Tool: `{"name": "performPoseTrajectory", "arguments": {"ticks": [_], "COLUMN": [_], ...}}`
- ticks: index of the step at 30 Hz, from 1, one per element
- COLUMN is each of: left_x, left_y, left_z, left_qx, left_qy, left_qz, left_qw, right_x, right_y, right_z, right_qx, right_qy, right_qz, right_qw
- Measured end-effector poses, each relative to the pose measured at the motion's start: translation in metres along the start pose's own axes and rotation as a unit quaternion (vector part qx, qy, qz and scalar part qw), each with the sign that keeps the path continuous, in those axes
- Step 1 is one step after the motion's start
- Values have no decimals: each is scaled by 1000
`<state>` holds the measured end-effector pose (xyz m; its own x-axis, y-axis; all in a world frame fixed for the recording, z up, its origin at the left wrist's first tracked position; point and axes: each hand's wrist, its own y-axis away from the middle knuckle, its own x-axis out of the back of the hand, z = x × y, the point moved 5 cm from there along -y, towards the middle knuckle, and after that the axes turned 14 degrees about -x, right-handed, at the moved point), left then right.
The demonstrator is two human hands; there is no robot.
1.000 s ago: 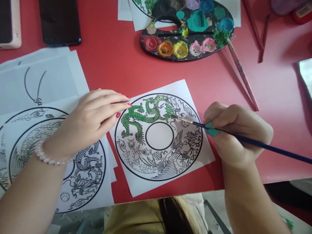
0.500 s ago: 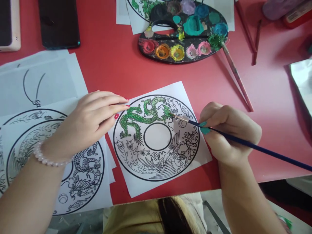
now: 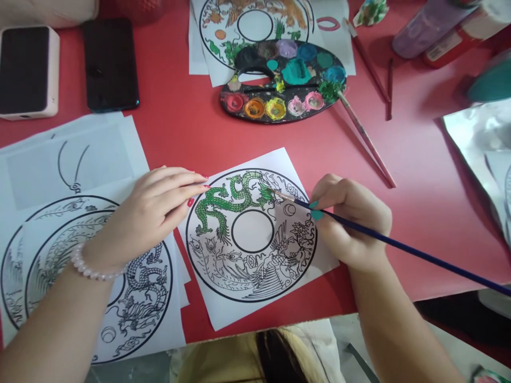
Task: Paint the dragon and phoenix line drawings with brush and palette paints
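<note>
A white sheet (image 3: 223, 314) printed with a ring of a dragon and a phoenix lies in front of me. Most of the dragon (image 3: 211, 205) is painted green, while the phoenix (image 3: 275, 260) is plain black line. My right hand (image 3: 351, 218) pinches a blue-handled paintbrush (image 3: 375, 234), its tip at the dragon's head. My left hand (image 3: 159, 207), with a beaded bracelet (image 3: 93, 266) on the wrist, rests flat with fingers stretched, their tips at the sheet's left edge. Other printed sheets (image 3: 159, 319) lie beneath the left forearm.
Beyond the sheet sits a black paint palette (image 3: 263, 117) with several colours, a second brush (image 3: 367, 138) leaning on it. Two thin brushes, a purple bottle (image 3: 427, 26) and a red bottle (image 3: 447, 48) are at the upper right. A phone (image 3: 109, 64) and a white-edged device (image 3: 30, 72) lie upper left.
The view has shifted, bringing more of the table's far side into sight. The brush tip stays at the dragon's head, and the left hand keeps its place at the sheet's edge.
</note>
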<state>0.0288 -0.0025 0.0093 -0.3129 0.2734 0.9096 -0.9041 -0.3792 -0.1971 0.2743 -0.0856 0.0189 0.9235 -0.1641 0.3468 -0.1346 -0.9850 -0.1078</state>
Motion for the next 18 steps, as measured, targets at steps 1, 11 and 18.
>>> {"name": "performPoseTrajectory", "arguments": {"ticks": [1,11,18], "left_x": [0,0,-1], "left_y": [0,0,-1], "left_z": [0,1,0], "left_qx": [1,-4,-4], "left_qy": [0,0,17], "left_qz": [0,-4,7], "left_qw": [1000,1000,1000], "right_x": [-1,-1,0], "right_y": [0,0,-1], "right_z": [0,2,3], "right_qx": [0,-15,4], "right_qy": [10,29,4], "right_qz": [-2,5,9], "right_qw": [1000,999,1000]}}
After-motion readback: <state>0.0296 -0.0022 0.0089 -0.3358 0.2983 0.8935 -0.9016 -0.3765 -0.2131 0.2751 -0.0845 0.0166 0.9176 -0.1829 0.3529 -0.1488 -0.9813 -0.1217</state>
